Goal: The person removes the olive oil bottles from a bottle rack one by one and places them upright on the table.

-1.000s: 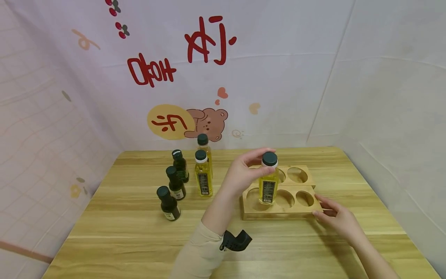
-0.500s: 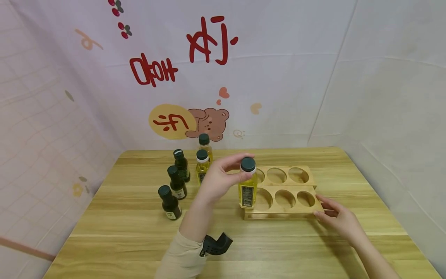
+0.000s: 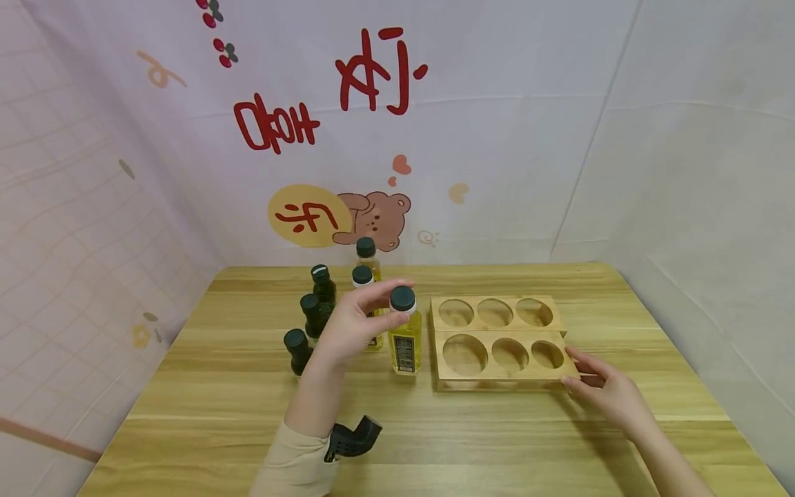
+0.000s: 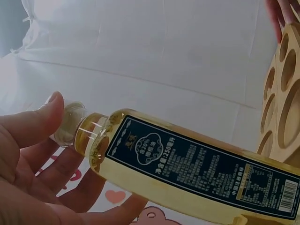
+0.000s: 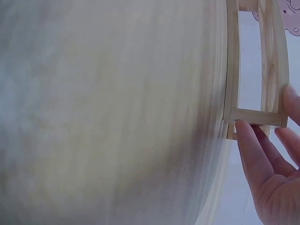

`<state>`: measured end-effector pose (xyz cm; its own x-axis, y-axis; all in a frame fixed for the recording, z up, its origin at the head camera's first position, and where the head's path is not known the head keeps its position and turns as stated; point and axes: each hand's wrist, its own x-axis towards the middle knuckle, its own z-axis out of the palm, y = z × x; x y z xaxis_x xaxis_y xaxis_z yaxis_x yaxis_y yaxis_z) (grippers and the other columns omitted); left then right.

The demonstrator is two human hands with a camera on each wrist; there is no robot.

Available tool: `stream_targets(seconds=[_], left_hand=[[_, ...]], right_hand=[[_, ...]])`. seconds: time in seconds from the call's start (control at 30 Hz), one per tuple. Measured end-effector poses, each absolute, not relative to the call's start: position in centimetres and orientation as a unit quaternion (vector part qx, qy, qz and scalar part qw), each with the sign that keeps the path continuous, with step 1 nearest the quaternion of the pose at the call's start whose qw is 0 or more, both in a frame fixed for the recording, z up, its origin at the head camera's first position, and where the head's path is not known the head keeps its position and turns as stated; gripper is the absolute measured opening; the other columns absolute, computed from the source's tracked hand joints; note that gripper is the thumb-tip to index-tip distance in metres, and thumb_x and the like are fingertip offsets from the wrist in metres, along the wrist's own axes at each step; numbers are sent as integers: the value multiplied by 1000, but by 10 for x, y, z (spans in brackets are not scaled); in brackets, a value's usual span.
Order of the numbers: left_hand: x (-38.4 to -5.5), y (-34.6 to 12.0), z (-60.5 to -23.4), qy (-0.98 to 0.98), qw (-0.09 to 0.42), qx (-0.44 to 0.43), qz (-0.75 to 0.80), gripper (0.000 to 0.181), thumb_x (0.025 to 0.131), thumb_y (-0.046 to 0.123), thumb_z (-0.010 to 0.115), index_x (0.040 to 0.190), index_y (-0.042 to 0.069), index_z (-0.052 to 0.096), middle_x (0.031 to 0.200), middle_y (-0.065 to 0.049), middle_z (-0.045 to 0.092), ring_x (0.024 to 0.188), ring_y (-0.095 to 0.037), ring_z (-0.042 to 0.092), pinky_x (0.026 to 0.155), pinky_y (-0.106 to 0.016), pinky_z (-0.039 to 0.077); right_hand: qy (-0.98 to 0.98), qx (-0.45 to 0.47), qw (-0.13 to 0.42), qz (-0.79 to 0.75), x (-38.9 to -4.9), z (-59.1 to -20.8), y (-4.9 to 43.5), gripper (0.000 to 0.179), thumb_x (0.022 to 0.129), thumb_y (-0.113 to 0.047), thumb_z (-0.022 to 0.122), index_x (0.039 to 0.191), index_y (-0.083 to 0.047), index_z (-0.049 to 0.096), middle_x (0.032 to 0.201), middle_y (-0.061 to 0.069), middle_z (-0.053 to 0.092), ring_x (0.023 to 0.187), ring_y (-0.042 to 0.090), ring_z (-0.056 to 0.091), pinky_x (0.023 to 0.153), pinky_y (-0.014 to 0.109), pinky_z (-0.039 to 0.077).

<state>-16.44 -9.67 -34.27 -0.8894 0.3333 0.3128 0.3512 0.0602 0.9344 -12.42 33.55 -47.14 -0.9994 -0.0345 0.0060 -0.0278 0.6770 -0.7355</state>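
Note:
In the head view my left hand [image 3: 350, 324] holds a bottle of yellow oil [image 3: 405, 345] by its neck, just under the dark green cap. The left wrist view shows the thumb and fingers around the neck, with the bottle's dark printed label [image 4: 187, 166] facing the camera. To its right stands a two-tier wooden bottle rack [image 3: 484, 373] with round holes, no bottle in any of them. My right hand [image 3: 605, 390] grips the rack's right end. In the right wrist view the thumb and fingertips touch the rack's end piece [image 5: 258, 116].
Two more yellow oil bottles [image 3: 368, 261] stand behind the left hand, partly hidden. Left of them is a row of dark bottles [image 3: 312, 314], also partly covered by the hand and forearm. A printed white cloth [image 3: 497, 138] hangs behind the wooden table [image 3: 497, 449].
The left hand has carried the oil bottle leftward, from over the rack's front-left hole to beside the rack. The right hand has stayed at the rack's right end.

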Motion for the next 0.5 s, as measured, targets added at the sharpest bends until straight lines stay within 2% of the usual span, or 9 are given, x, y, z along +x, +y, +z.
stream_targets(seconds=[0.17, 0.37, 0.5], left_hand=[[-162, -112, -346, -741, 10, -234, -630, 43, 87, 0, 74, 129, 1, 64, 111, -10, 67, 104, -26, 63, 82, -40, 54], [-160, -126, -353, -756, -2, -200, -623, 42, 87, 2, 74, 129, 5, 66, 123, -11, 64, 110, -28, 60, 82, -37, 54], [-160, -136, -359, -769, -4, -189, -610, 42, 88, 4, 75, 129, 4, 65, 125, -12, 63, 112, -30, 59, 83, -38, 54]], right_hand=[[913, -21, 6, -408, -124, -471, 335, 68, 92, -31, 73, 148, -4, 46, 128, 32, 55, 109, 44, 62, 73, 24, 53], [913, -15, 9, -406, -124, -470, 334, 68, 92, -30, 73, 148, -4, 45, 128, 33, 55, 110, 44, 61, 72, 23, 53], [914, -14, 10, -406, -124, -469, 335, 68, 92, -31, 73, 148, -4, 45, 129, 32, 55, 110, 44, 61, 72, 24, 53]])
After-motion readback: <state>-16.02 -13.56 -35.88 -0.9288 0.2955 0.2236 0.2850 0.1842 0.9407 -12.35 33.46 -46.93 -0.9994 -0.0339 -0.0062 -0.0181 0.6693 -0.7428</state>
